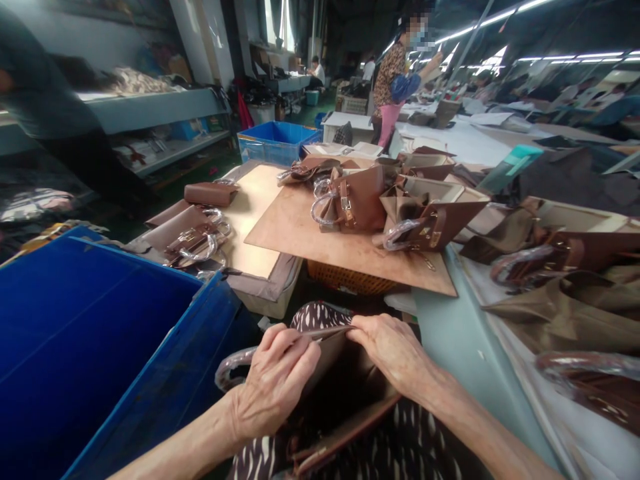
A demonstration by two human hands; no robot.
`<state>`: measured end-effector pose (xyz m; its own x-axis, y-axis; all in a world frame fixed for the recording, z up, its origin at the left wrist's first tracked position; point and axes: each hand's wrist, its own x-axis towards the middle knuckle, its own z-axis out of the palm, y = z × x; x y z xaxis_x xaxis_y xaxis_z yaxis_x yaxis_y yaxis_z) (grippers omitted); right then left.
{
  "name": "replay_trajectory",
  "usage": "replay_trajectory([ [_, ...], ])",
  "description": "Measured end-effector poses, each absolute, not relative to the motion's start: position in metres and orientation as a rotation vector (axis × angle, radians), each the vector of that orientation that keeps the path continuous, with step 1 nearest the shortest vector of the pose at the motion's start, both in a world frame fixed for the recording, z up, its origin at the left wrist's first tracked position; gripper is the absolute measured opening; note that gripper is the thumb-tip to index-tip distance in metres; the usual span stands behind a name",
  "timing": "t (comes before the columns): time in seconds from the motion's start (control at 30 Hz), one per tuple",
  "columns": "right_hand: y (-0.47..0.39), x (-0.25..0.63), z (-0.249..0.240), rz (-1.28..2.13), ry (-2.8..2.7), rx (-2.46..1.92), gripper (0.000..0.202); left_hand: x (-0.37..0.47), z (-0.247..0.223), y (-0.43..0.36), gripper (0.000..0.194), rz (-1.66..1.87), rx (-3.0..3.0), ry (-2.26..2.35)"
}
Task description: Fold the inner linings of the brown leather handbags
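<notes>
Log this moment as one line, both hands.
left hand: gripping bag edge; right hand: gripping same edge; bag: open; blue bin: near left

Legible text: none. Open bag (345,387), lower centre: no lettering made out. Metal clasp (346,202) on standing brown bag (369,197), upper centre: too small to read. Blue bin (200,360), lower left, and blue crate (273,152), upper centre: no readable marks. Pale fleck (481,355), lower right: indistinct.

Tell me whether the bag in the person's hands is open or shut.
Open. The bag gapes at the top, showing its dark inside; the left hand and right hand hold its far edge.
</notes>
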<state>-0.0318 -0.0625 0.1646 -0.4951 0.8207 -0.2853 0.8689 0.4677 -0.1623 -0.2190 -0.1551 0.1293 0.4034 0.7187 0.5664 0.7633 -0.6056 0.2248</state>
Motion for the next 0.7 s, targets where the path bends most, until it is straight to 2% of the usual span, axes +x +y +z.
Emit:
replay_trajectory([
  [0.17, -0.063, -0.029, 0.161, -0.414, 2.56, 1.479, 0.022, -0.214, 0.118, -0.151, 0.023, -1.0, -2.541, -1.553],
  [0.37, -0.062, -0.029, 0.161, -0.41, 2.555, 1.474, 0.021, -0.208, 0.129, -0.149, 0.021, -1.113, -2.186, -1.773],
  [0.7, -0.063, -0.032, 0.165, -0.42, 2.526, 1.475, 0.019, -0.201, 0.129, -0.144, 0.015, -1.008, -2.238, -1.873],
])
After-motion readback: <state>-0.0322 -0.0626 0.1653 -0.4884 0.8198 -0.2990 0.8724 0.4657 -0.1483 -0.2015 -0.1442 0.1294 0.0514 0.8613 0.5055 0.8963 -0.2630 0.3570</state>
